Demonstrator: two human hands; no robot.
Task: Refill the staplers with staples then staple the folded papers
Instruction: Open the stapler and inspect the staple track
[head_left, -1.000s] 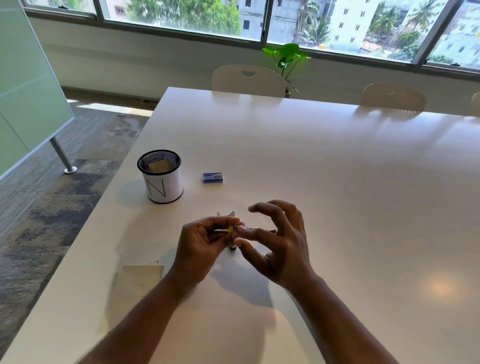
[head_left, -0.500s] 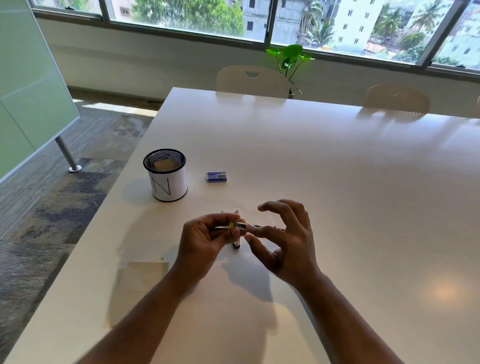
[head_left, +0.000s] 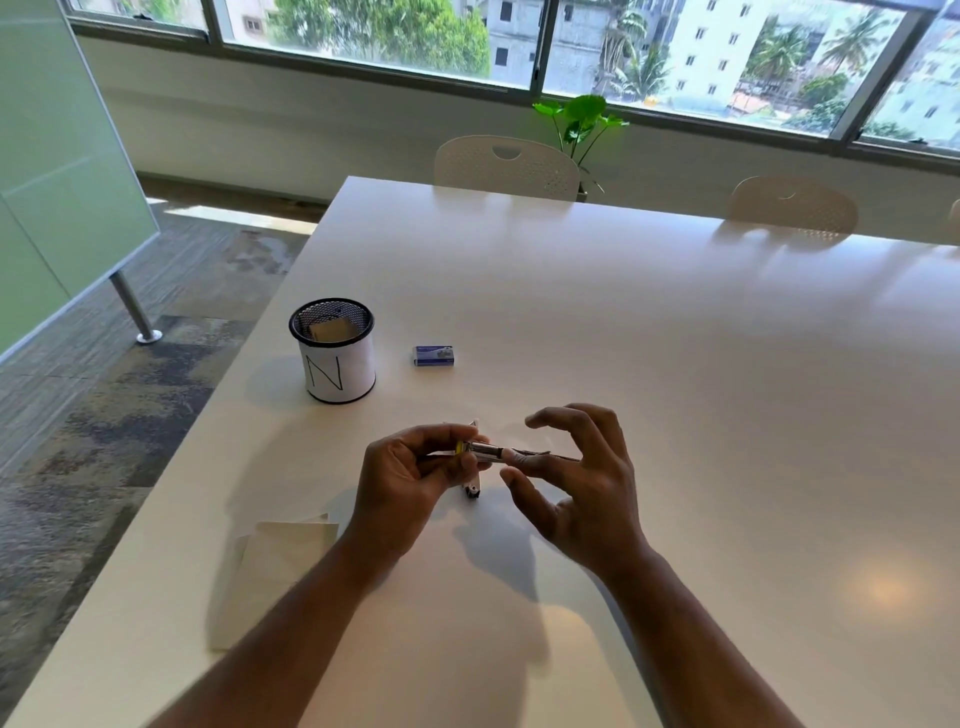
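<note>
Both hands up just above the white table (head_left: 675, 338), mid-scene. Left hand (head_left: 405, 473) has fingers curled round one end of a small stapler (head_left: 480, 451), which is opened up w/ its metal rail running out toward 3 o'clock. Right hand (head_left: 582, 478) pinches that rail btwn thumb and forefinger, other fingers arched above and spread. Staple box (head_left: 434, 356), blue, lies at 12 o'clock from the hands, well apart. Mesh cup (head_left: 332, 353) marked N stands at 10–11 o'clock, near the table's edge. Folded papers (head_left: 275, 561) lie at 7–8 o'clock, under the left forearm.
</note>
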